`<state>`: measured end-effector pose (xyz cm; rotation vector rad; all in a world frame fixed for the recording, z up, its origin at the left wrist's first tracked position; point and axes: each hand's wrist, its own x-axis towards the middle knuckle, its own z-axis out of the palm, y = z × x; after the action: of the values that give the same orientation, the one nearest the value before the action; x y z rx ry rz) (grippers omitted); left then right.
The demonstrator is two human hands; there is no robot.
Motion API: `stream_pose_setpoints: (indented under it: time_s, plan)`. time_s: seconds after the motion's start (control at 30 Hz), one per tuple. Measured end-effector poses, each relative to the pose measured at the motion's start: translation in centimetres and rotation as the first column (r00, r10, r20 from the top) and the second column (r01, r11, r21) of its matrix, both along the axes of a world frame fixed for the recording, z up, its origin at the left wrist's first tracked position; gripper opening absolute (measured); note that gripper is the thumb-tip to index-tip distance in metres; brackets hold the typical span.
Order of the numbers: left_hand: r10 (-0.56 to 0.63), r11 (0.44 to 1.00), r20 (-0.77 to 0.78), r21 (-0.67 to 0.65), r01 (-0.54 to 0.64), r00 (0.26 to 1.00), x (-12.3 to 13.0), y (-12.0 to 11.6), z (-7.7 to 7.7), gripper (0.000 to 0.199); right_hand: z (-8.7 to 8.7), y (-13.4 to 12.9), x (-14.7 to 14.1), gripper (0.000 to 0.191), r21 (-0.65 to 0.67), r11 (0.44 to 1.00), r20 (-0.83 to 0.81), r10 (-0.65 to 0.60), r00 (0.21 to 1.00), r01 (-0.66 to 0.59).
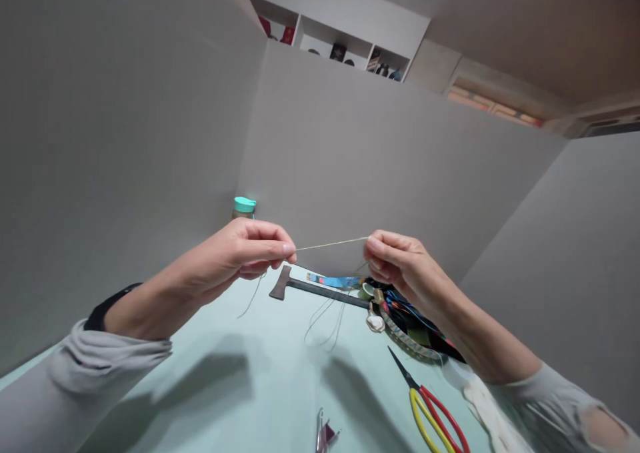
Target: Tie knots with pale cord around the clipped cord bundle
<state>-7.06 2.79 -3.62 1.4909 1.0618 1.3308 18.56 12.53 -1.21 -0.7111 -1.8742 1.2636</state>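
Thin pale thread (331, 244): held in the air above the worktop, drawn straight between the two hands, its end at the right hand slightly higher. It looks fine, smooth and faintly yellowish. A loose tail hangs in a curve below the left hand (253, 247); long, slack loops hang below the right hand (400, 256), probably of the same thread, though they blur against the background. Left grip: thumb and fingers pinch the thread. Right grip: thumb and forefinger pinch it likewise, the other fingers curled.

Worktop (280, 386): pale mint green, with soft shadows of both arms. A small axe with a brown head and black handle (320, 290) lies beyond the loops, its handle reaching a mixed heap of bands and cords (413, 336). Nearer: scissors with one red and one yellow handle (425, 406), and small metal tools (324, 433) at the lower edge. A bottle with a turquoise lid (245, 205) stands behind the left hand.

Room: plain grey walls (350, 146); recessed white shelves (330, 36) high up, holding small objects.
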Motion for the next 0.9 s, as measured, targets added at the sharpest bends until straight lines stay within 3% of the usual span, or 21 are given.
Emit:
stream_pose_setpoints:
  time_s: [0.17, 0.3, 0.63, 0.9]
  plan:
    - [-0.038, 0.999, 0.011, 0.000, 0.038, 0.999, -0.4, 0.1, -0.3, 0.020, 1.4, 2.8, 3.0, 0.054, 0.026, 0.984, -0.124, -0.172, 0.977, 0.177]
    - [-0.089, 0.996, 0.006, -0.005, 0.089, 0.996, -0.4, 0.0, -0.3, 0.021, 2.3, 3.4, 4.7, 0.052, 0.027, 0.963, -0.195, -0.256, 0.947, 0.266]
    - [-0.139, 0.990, 0.001, -0.031, 0.139, 0.990, 0.5, -0.9, -0.4, 0.019, 3.1, 2.2, 7.2, 0.050, 0.025, 0.941, -0.271, -0.319, 0.908, 0.338]
    - [-0.050, 0.998, -0.194, 0.013, 0.053, 0.980, 0.8, -1.5, 0.1, 0.022, 3.3, 1.1, 9.2, 0.054, 0.028, 0.922, -0.252, -0.367, 0.896, 0.386]
